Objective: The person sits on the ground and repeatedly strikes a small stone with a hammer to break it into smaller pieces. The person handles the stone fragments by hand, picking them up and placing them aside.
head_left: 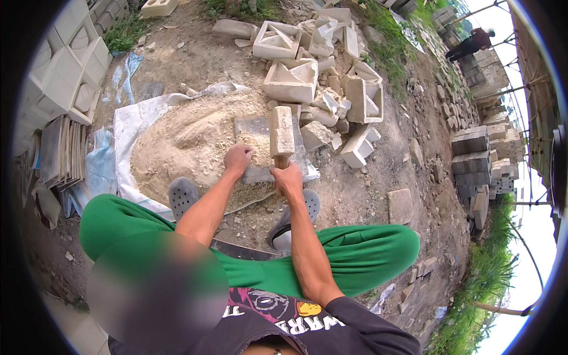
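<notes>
My right hand (289,179) is wrapped round the handle of a wooden mallet (282,131). Its pale, worn block head stands above my fist, over a flat dark grey slab (257,175). Left of the mallet, my left hand (238,158) is at the slab's near left edge with its fingers curled together. Whatever they may pinch is too small to make out. Pale crumbs and powder (254,141) lie on the slab just beyond that hand. A wide heap of crushed tan material (177,133) spreads left of the slab on a white woven sheet (123,139).
Broken cream-coloured hollow blocks (290,81) are piled beyond the slab to the right. Stacked moulded blocks (65,71) and thin boards (66,152) stand at left. My grey clogs (184,195) flank the work spot. Grey blocks (470,157) and a distant person (473,44) are far right.
</notes>
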A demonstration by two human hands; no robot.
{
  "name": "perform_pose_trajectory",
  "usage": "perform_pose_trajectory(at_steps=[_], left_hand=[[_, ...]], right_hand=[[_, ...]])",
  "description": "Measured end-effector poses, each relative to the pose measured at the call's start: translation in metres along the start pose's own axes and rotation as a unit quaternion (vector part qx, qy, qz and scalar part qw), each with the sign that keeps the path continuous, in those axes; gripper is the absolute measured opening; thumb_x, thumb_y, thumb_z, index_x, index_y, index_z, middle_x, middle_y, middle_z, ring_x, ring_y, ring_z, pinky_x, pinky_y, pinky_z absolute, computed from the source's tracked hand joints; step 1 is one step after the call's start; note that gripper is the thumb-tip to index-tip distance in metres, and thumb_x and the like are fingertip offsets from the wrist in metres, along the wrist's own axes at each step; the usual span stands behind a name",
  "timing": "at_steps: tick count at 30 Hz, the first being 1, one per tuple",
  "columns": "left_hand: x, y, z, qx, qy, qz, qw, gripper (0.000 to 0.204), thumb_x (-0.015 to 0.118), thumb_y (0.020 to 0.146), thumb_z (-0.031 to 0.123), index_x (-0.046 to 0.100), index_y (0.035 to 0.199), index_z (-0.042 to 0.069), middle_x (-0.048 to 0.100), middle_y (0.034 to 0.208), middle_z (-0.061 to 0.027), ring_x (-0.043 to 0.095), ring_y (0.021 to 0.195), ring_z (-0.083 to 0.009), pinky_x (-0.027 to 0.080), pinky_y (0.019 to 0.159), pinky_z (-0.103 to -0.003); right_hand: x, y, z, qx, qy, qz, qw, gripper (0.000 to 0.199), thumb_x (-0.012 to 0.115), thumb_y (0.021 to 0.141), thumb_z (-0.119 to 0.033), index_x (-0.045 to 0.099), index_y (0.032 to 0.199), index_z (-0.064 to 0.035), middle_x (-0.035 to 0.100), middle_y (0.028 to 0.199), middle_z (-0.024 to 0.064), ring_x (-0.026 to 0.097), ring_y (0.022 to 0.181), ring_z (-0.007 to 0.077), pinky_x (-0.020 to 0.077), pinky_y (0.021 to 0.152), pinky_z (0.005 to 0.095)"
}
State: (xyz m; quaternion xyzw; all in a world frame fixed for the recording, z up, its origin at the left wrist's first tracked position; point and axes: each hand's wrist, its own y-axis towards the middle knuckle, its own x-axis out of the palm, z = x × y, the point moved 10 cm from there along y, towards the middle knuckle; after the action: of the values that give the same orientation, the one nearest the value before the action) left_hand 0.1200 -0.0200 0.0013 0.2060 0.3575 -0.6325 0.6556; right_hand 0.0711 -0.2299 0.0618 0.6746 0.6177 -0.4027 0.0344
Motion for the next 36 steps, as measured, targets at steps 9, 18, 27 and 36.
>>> perform_pose_trajectory(at_steps=[9,18,27,36], left_hand=[[-0.004,0.004,-0.017,-0.044,-0.090,0.055,0.993,0.022,0.064,0.088,0.019,0.073,0.107,0.014,0.071,0.100,-0.0107,0.068,0.092,-0.0303,0.053,0.081,-0.040],[-0.036,-0.012,-0.045,-0.039,-0.055,0.169,0.983,0.025,0.062,0.086,0.012,0.071,0.109,0.009,0.064,0.103,-0.0144,0.059,0.104,-0.0331,0.047,0.092,-0.042],[-0.025,-0.015,-0.060,-0.055,-0.017,0.131,0.990,0.027,0.063,0.086,0.015,0.071,0.112,0.012,0.060,0.109,-0.0106,0.054,0.112,-0.0306,0.046,0.095,-0.042],[-0.025,-0.013,-0.060,-0.065,-0.004,0.112,0.992,0.023,0.067,0.085,0.016,0.073,0.107,0.013,0.060,0.109,-0.0096,0.055,0.110,-0.0293,0.047,0.093,-0.041]], right_hand=[[-0.033,-0.038,-0.090,-0.116,0.014,0.036,0.993,0.032,0.075,0.070,-0.018,0.066,0.091,0.0049,0.071,0.083,0.0240,0.073,0.080,0.0312,0.0542,0.068,0.0373],[0.045,-0.014,0.020,-0.020,-0.136,-0.038,0.990,0.040,0.070,0.068,-0.028,0.070,0.095,0.0008,0.070,0.089,0.0256,0.068,0.089,0.0407,0.0536,0.078,0.0452],[-0.051,-0.057,-0.123,-0.188,0.043,0.101,0.976,0.022,0.073,0.070,-0.014,0.068,0.084,0.0023,0.069,0.071,0.0184,0.070,0.068,0.0323,0.0525,0.062,0.0362],[0.050,-0.021,0.017,-0.012,-0.146,-0.035,0.989,0.038,0.072,0.069,-0.028,0.071,0.096,-0.0018,0.071,0.094,0.0236,0.069,0.092,0.0398,0.0537,0.081,0.0462]])
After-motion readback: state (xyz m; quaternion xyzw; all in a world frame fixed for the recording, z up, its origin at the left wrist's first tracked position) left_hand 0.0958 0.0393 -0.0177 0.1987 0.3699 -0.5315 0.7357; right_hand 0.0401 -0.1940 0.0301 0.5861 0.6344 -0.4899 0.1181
